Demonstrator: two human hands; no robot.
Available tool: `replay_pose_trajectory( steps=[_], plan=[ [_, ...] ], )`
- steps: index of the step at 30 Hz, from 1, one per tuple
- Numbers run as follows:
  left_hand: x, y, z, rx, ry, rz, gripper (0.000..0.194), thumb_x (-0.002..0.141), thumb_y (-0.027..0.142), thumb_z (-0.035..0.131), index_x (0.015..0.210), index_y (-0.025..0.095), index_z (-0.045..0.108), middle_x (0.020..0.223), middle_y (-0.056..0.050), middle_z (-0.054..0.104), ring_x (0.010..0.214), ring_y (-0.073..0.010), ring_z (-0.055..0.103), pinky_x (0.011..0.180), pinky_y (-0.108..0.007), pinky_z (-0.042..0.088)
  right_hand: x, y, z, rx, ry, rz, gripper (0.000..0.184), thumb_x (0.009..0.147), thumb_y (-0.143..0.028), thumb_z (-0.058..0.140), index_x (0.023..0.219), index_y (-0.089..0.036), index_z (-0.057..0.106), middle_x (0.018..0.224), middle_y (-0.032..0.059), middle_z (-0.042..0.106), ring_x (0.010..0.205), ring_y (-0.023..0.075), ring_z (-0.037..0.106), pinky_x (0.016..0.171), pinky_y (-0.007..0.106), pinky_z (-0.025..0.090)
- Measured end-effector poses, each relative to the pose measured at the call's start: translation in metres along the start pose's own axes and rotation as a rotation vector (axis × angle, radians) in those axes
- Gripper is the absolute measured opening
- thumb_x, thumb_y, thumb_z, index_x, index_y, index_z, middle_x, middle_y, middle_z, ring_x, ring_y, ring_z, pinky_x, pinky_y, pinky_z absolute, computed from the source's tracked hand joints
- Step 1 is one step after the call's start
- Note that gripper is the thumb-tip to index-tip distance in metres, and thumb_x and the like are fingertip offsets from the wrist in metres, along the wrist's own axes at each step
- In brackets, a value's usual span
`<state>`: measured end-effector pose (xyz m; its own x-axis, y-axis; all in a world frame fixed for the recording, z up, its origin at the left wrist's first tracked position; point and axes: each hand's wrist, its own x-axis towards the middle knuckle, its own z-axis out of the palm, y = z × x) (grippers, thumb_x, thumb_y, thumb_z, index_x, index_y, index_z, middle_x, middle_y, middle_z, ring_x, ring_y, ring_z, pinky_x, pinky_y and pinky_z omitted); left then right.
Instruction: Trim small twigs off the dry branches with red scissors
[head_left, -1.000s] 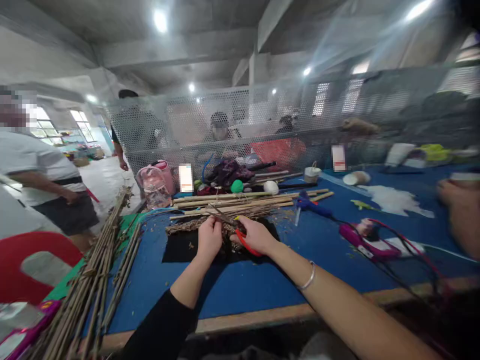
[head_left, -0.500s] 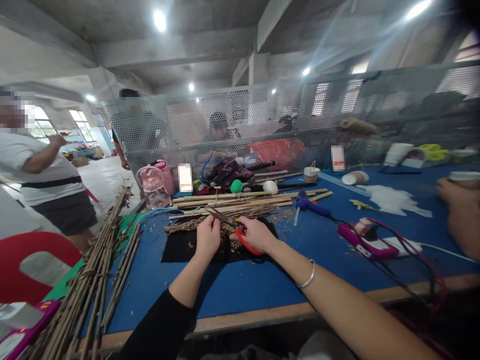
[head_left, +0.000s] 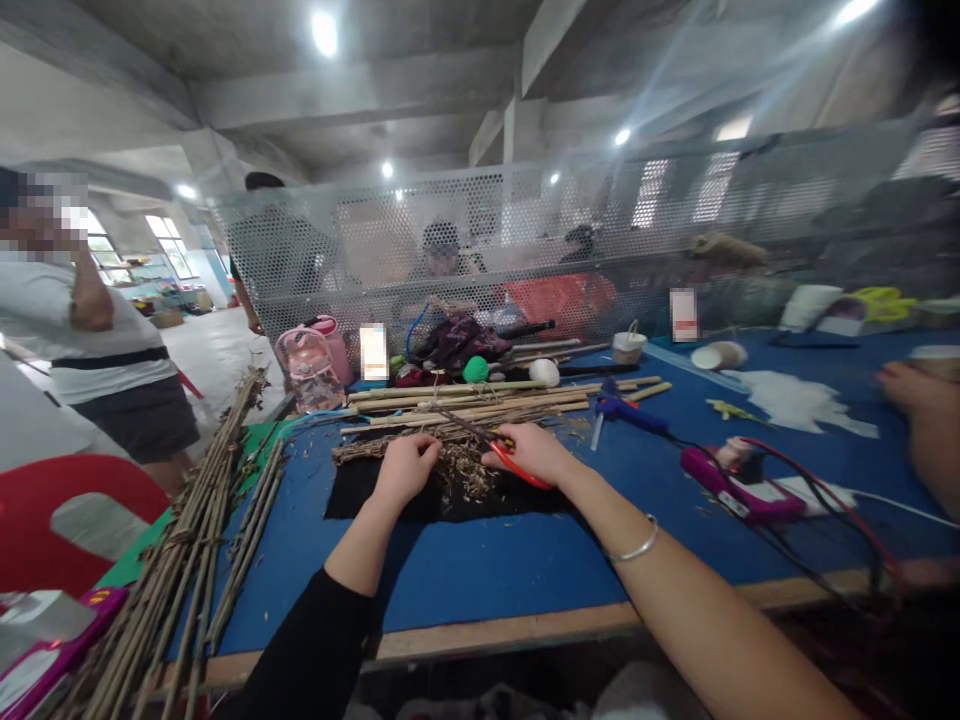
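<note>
My right hand (head_left: 536,450) is wrapped round the red handles of the scissors (head_left: 517,468). Their dark blades point away to the upper left, over the twigs. To their left, my left hand (head_left: 405,468) has its thumb and fingers brought together; whatever they pinch is hidden or too small to make out. Beneath both hands lies a black cloth (head_left: 356,492) with a bundle of thin dry twigs (head_left: 358,450) along its far edge. Short cut bits of dry stem (head_left: 472,475) form a loose heap on the cloth between my hands.
Pale sticks (head_left: 480,410) lie behind the cloth, and long stalk bundles (head_left: 184,530) at left. A blue glue gun (head_left: 630,412) and a purple power strip (head_left: 739,490) with cables sit at right. Another person's hand (head_left: 926,400) is at the right edge. A perforated metal screen (head_left: 360,250) stands behind.
My hands have moved apart: the left slightly left, the right to the right with the scissors. The heap of cut bits between them now shows more fully.
</note>
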<state>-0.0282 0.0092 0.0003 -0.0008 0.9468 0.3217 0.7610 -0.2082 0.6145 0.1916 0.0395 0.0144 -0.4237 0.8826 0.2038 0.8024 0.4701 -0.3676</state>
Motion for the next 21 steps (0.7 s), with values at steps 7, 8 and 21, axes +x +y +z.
replay_pose_trajectory(
  steps=[7,8,21],
  plan=[
    [0.003,-0.013,-0.021,0.280,0.025,-0.058,0.031,0.075,0.020,0.051,0.104,0.021,0.062,0.093,-0.006,0.067,0.086,-0.0184,0.059,0.077,-0.026,0.042,0.000,0.016,-0.012,-0.071,-0.056,0.047,0.045,0.061,-0.065,0.056,0.071,-0.021,0.059,0.068,0.0029,0.062,0.059,0.0153,0.052,0.049,0.022,0.028],
    [0.003,-0.015,-0.023,0.305,0.031,-0.084,0.029,0.076,0.020,0.050,0.102,0.021,0.064,0.096,-0.006,0.066,0.088,-0.0187,0.058,0.078,-0.026,0.041,0.000,0.018,-0.012,-0.064,-0.053,0.048,0.045,0.061,-0.065,0.056,0.070,-0.021,0.058,0.067,0.0029,0.061,0.058,0.0151,0.052,0.049,0.022,0.027],
    [0.007,-0.052,-0.069,0.429,0.268,-0.490,0.032,0.071,0.033,0.055,0.100,0.020,0.060,0.096,-0.012,0.065,0.090,-0.0277,0.058,0.072,-0.037,0.043,0.001,0.015,-0.013,0.058,0.176,0.039,0.033,0.068,-0.053,0.056,0.072,-0.020,0.056,0.061,0.0001,0.056,0.054,0.0132,0.047,0.050,0.022,0.028]
  ],
)
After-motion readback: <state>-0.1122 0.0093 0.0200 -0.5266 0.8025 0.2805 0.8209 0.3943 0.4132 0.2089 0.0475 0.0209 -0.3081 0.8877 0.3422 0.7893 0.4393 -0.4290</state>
